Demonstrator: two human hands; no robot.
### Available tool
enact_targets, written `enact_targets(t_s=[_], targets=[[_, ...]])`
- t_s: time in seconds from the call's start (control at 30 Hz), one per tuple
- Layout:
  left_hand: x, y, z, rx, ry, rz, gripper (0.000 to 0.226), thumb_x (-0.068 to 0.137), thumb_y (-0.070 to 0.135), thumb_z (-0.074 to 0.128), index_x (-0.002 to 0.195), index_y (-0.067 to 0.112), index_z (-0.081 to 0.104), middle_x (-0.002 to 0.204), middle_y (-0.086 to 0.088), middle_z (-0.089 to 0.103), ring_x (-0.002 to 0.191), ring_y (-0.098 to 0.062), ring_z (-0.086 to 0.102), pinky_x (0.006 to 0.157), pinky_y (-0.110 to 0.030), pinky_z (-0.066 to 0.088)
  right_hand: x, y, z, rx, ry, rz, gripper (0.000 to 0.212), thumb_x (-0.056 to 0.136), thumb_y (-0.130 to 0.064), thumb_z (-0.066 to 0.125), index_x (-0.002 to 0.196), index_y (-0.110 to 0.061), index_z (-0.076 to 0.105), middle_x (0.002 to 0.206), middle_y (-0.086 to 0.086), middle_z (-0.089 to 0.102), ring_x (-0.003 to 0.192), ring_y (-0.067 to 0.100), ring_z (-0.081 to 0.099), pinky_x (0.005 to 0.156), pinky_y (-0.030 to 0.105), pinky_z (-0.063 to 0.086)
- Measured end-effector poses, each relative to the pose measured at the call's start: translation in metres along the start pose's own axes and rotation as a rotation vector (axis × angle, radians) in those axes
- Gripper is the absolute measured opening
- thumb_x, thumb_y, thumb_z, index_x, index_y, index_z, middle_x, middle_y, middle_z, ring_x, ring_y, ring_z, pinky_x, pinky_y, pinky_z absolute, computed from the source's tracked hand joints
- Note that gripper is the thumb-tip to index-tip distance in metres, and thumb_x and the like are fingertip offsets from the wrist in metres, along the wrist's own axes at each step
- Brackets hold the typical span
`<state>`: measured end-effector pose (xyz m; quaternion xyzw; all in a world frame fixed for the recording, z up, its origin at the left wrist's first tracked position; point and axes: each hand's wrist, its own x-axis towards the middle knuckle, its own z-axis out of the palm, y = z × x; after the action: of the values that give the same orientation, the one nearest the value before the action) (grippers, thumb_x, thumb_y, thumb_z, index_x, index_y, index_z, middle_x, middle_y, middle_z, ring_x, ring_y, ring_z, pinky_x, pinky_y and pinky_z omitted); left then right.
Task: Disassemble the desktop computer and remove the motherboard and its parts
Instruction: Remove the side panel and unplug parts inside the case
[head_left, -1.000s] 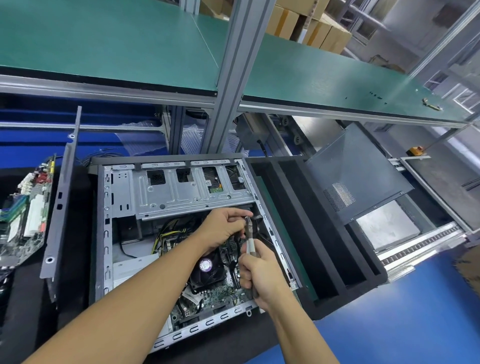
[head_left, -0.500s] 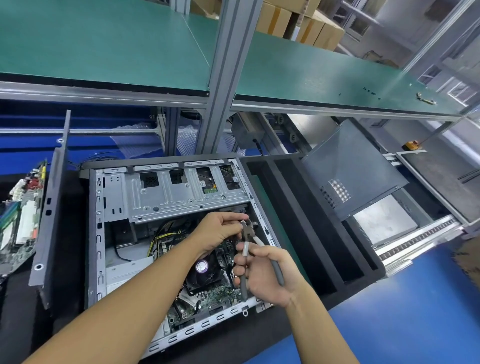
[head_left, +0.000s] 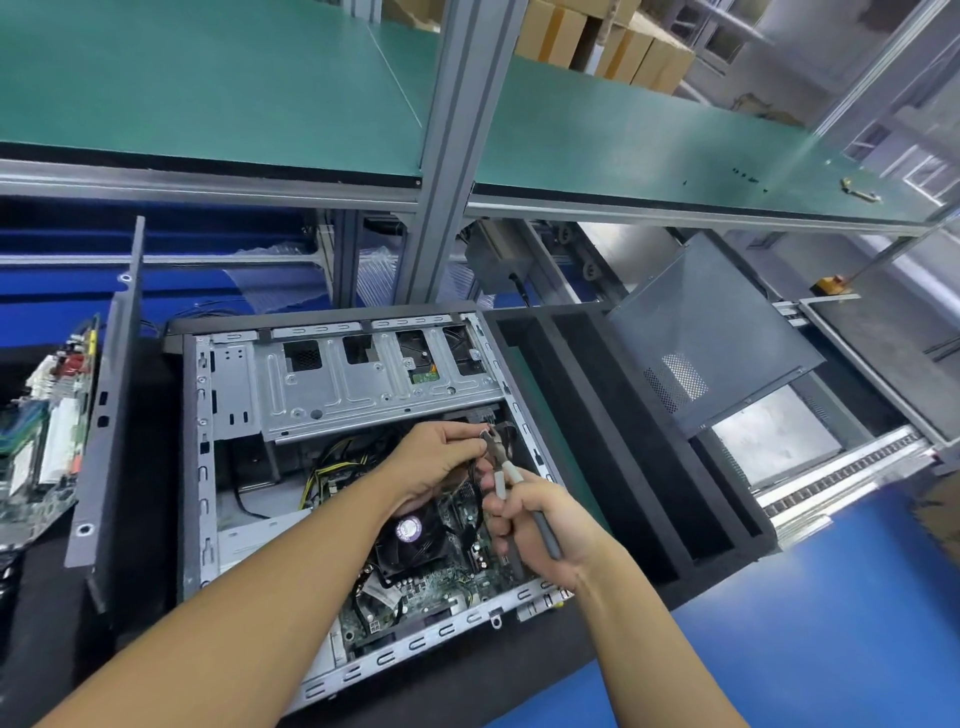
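Note:
The open desktop case (head_left: 228, 395) lies on its side in front of me, with the motherboard (head_left: 441, 582) and its black CPU fan (head_left: 410, 540) at the bottom. My left hand (head_left: 436, 457) pinches a dark cable bundle (head_left: 475, 460) just above the fan. My right hand (head_left: 540, 519) grips a pair of cutting pliers (head_left: 501, 457) with grey handles spread apart. The plier jaws sit at the cable right by my left fingertips. A silver drive cage (head_left: 363, 384) spans the case's upper half.
A removed side panel (head_left: 111, 415) stands on edge left of the case, with another circuit board (head_left: 47, 436) beyond it. A black foam tray (head_left: 613, 441) lies to the right, and a grey perforated panel (head_left: 711, 332) leans behind it. A green shelf (head_left: 260, 88) hangs overhead.
The plier handles have spread wider in my right hand, and the hand has shifted slightly right and down. My left hand stays pinching the cable at the same spot.

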<state>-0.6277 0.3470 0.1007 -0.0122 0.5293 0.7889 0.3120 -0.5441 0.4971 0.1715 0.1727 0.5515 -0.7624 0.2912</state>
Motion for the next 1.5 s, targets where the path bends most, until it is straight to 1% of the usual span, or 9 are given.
enact_targets(t_s=[0.17,0.33,0.43,0.57,0.83,0.93,1.07,1.3,1.5], targets=[[0.001,-0.002,0.002,-0.009,0.024,-0.050,0.021,0.092,0.010,0.068,0.108,0.021,0.073,0.099,-0.007,0.076,0.088,-0.011,0.068,0.091,-0.032,0.052,0.004,0.003,-0.006,0.020,-0.044,0.004,0.042,0.060,0.001,0.048,0.101,-0.010,0.047,0.075,0.002,0.040,0.064,0.016,0.035,0.061,0.033,0.027],[-0.001,0.000,0.002,0.017,0.003,-0.045,0.021,0.093,0.010,0.067,0.110,0.021,0.072,0.102,-0.008,0.076,0.080,-0.006,0.070,0.066,-0.018,0.054,0.009,0.002,-0.011,0.064,-0.080,0.055,0.035,0.062,0.003,0.049,0.094,-0.013,0.049,0.074,0.003,0.039,0.063,0.017,0.032,0.060,0.033,0.030],[-0.001,0.000,0.001,0.028,-0.051,-0.033,0.029,0.091,0.005,0.067,0.118,0.015,0.070,0.101,-0.009,0.076,0.080,-0.009,0.070,0.071,-0.019,0.056,0.011,0.001,-0.013,-0.005,-0.036,0.131,0.026,0.071,0.005,0.050,0.087,-0.014,0.048,0.069,0.004,0.039,0.057,0.017,0.032,0.056,0.032,0.032],[-0.003,-0.001,-0.002,-0.008,-0.087,-0.004,0.034,0.089,-0.002,0.066,0.119,0.014,0.069,0.098,-0.011,0.076,0.079,-0.012,0.071,0.074,-0.020,0.056,0.012,-0.001,-0.016,-0.115,-0.012,0.202,0.003,0.096,-0.015,0.054,0.096,-0.014,0.051,0.072,0.006,0.049,0.058,0.018,0.040,0.055,0.032,0.039],[-0.002,-0.003,-0.003,0.110,-0.054,0.045,0.034,0.084,0.006,0.075,0.113,0.024,0.073,0.101,-0.012,0.076,0.093,-0.011,0.071,0.099,-0.027,0.049,0.007,-0.016,-0.013,-0.314,0.120,0.398,0.028,0.100,-0.048,0.051,0.110,-0.023,0.060,0.081,0.006,0.065,0.083,0.031,0.069,0.079,0.054,0.056],[-0.002,-0.003,-0.003,0.156,-0.046,0.059,0.034,0.084,0.007,0.076,0.112,0.026,0.073,0.104,-0.005,0.076,0.104,-0.011,0.069,0.100,-0.025,0.047,0.007,-0.007,-0.004,-0.314,0.180,0.324,0.031,0.100,-0.045,0.051,0.099,-0.015,0.059,0.068,0.005,0.058,0.058,0.023,0.057,0.066,0.044,0.058],[-0.002,-0.004,-0.003,0.176,-0.040,0.077,0.035,0.085,0.002,0.073,0.112,0.024,0.073,0.096,-0.003,0.077,0.093,-0.007,0.070,0.095,-0.022,0.051,0.011,0.010,0.004,-0.359,0.288,0.210,0.030,0.100,-0.037,0.051,0.085,-0.012,0.057,0.054,0.003,0.046,0.042,0.017,0.037,0.046,0.024,0.038],[-0.003,-0.004,-0.002,0.019,-0.068,0.030,0.037,0.086,-0.005,0.068,0.121,0.010,0.069,0.098,-0.015,0.076,0.083,-0.014,0.073,0.076,-0.020,0.056,0.011,0.011,0.005,-0.412,0.327,0.134,0.033,0.099,-0.035,0.051,0.070,-0.018,0.045,0.052,0.002,0.037,0.041,0.017,0.029,0.042,0.023,0.029],[-0.003,0.000,-0.003,0.017,-0.074,0.051,0.033,0.085,-0.001,0.071,0.108,0.022,0.077,0.102,-0.017,0.075,0.088,-0.018,0.073,0.079,-0.022,0.055,0.013,0.012,0.005,-0.486,0.378,0.060,0.033,0.100,-0.033,0.051,0.071,-0.020,0.040,0.046,-0.006,0.034,0.039,0.013,0.024,0.040,0.023,0.023]])
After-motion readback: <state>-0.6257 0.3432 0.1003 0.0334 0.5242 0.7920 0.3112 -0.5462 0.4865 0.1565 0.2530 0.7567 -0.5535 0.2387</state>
